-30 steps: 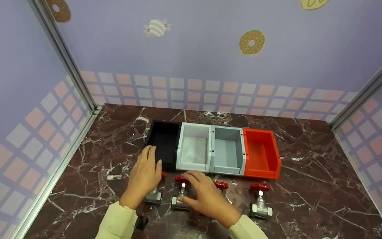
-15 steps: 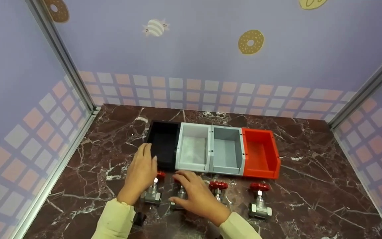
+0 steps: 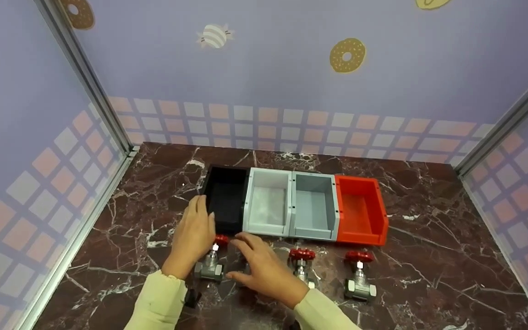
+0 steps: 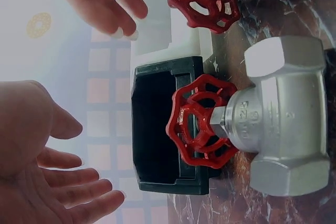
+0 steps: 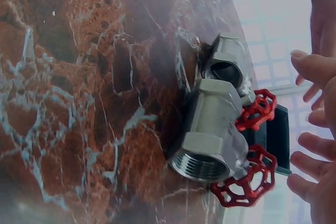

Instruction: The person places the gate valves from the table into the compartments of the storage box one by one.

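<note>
My left hand hovers at the front left corner of the black bin, fingers loosely extended. Just right of it stands a metal gate valve with a red handwheel; the left wrist view shows the valve body apart from my left palm. My right hand, fingers spread and slightly bent, is over a second valve, which it mostly hides in the head view. In the right wrist view that valve lies beside the fingers, with nothing between them.
White, grey and red bins adjoin the black one in a row. Two more valves stand to the right, one near my right wrist and another farther off. Walls border the marbled tabletop.
Both hands have drifted left, the right one more. The leftmost valve and the third valve are now better uncovered, while the second has become hidden behind my right hand. The bins have stayed put.
</note>
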`<state>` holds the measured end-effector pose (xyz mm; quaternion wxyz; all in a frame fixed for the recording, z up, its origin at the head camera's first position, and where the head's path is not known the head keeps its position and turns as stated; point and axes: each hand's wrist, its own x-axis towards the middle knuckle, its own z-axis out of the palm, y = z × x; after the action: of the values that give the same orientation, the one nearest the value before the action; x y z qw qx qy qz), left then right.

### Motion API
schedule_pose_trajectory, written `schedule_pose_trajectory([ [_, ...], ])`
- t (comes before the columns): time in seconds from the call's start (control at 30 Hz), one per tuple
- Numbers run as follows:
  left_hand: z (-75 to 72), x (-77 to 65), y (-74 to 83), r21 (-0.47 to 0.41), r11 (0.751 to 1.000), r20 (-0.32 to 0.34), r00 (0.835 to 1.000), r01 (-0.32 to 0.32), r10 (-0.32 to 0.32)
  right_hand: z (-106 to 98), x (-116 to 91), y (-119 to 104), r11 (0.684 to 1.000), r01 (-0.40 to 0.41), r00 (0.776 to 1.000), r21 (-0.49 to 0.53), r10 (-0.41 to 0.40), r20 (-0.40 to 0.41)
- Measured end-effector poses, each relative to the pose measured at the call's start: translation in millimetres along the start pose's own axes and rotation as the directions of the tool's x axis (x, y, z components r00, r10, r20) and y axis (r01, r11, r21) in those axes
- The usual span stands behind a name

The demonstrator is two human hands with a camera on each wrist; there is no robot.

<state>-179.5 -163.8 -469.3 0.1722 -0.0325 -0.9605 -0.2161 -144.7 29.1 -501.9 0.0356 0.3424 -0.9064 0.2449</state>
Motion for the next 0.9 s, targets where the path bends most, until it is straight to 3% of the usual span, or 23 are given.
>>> schedule_pose_trajectory([
  [0.9, 6.6, 12.4, -20.2, 0.064, 0.998, 0.076, 0.997, 0.024, -0.029, 17, 15, -4, 0.992, 0.071, 0.995, -0.101, -0.063, 0.080],
])
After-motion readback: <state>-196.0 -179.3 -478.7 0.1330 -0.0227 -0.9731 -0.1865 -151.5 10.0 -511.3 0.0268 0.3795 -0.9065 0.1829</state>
